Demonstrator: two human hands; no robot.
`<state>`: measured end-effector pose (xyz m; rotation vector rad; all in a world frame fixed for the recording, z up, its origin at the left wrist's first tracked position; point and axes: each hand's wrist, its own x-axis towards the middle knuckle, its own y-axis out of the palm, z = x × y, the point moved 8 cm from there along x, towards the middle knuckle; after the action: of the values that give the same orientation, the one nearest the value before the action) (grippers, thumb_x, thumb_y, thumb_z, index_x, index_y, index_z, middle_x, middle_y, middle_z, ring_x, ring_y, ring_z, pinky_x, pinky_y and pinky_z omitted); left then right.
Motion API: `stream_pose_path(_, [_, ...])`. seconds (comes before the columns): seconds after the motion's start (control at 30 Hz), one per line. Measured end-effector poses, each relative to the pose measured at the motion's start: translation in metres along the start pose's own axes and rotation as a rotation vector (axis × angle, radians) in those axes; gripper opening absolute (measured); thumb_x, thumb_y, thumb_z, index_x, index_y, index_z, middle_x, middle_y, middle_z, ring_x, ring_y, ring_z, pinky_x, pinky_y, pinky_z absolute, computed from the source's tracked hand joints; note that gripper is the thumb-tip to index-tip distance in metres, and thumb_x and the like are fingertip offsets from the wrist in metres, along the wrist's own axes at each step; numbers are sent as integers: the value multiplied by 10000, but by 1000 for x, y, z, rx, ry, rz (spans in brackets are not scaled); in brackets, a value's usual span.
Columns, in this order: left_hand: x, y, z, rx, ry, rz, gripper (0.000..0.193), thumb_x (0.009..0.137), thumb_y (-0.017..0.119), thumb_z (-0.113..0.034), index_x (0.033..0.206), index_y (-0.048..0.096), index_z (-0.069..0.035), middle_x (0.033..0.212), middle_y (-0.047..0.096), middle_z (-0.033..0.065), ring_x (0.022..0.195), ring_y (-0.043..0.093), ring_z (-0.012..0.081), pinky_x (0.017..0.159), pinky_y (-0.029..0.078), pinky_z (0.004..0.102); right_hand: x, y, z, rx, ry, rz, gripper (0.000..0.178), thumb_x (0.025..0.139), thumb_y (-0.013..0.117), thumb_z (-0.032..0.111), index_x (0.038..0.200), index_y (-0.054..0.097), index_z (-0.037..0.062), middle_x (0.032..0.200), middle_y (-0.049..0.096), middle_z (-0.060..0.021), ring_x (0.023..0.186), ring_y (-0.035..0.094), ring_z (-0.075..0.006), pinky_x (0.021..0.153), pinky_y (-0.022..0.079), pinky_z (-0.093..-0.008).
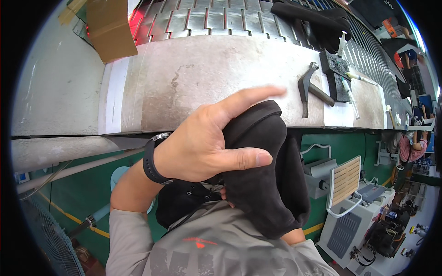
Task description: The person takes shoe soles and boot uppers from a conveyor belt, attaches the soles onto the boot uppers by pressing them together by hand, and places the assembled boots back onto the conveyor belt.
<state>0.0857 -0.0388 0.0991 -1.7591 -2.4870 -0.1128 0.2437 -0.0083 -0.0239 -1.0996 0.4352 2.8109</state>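
Note:
A black, suede-looking boot (255, 165) is held in front of my body, past the near edge of the worktable, its rounded end pointing up toward the table. My left hand (207, 142) lies against its left side. The thumb is stretched across the boot, while the extended forefinger reaches past the rounded end, its tip blurred. Most of my right hand (226, 197) is hidden behind and below the boot; a few fingertips curl around its lower left side. A second dark section (297, 184) hangs at the right; I cannot tell whether it belongs to the same boot.
On the pale worktable (184, 69) lie a hammer (313, 87), a black block (336, 76) and several syringes (350, 99). Beyond runs a metal slat conveyor (202, 18) with black boots (317, 20). A cardboard box (108, 30) stands left; a fan (46, 239) and machine (354, 225) flank me.

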Motion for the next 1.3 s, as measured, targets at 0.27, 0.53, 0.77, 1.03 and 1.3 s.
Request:
stream_pose_path(0.27, [5, -1, -13, 306, 72, 91, 701, 901, 924, -190, 1503, 613, -15, 1317, 759, 139, 1172, 753, 255, 1043, 573, 344, -4, 6, 9, -126, -7, -47, 131, 1041, 637, 1, 1166, 599, 10, 797, 672, -95, 629, 665, -176, 555, 558, -321])
stream_pose_path(0.53, [-10, -10, 9, -61, -30, -62, 835, 829, 946, -19, 1563, 556, 64, 1389, 732, 215, 1256, 721, 224, 1099, 585, 355, 0, -11, -26, -75, 120, -38, 353, 1102, 713, 352, 1247, 671, 33, 843, 716, -77, 660, 672, -164, 582, 560, -312])
stream_pose_path(0.77, [-2, 0, 12, -270, -143, -56, 632, 950, 819, 40, 1522, 562, 121, 1392, 724, 212, 1264, 711, 224, 1105, 580, 351, -3, -16, -29, 209, 67, -90, 110, 1055, 676, 93, 1116, 649, 5, 824, 697, -92, 733, 693, -190, 599, 572, -318])
stream_pose_path(1.03, [-12, 7, 20, -77, -116, -123, 566, 981, 783, 52, 1499, 572, 140, 1361, 736, 196, 1240, 703, 192, 1092, 580, 338, 3, -27, -46, 173, 16, -109, 260, 1110, 675, 278, 1210, 635, 41, 879, 722, -89, 698, 688, -180, 614, 569, -301])
stream_pose_path(1.3, [-13, 2, 29, 12, 64, -299, 468, 941, 847, -84, 1358, 701, 69, 1051, 807, 217, 871, 786, 213, 814, 621, 328, 6, -30, -50, 244, 39, -93, 356, 1127, 638, 330, 1345, 562, 58, 963, 720, -96, 758, 700, -176, 654, 580, -302])
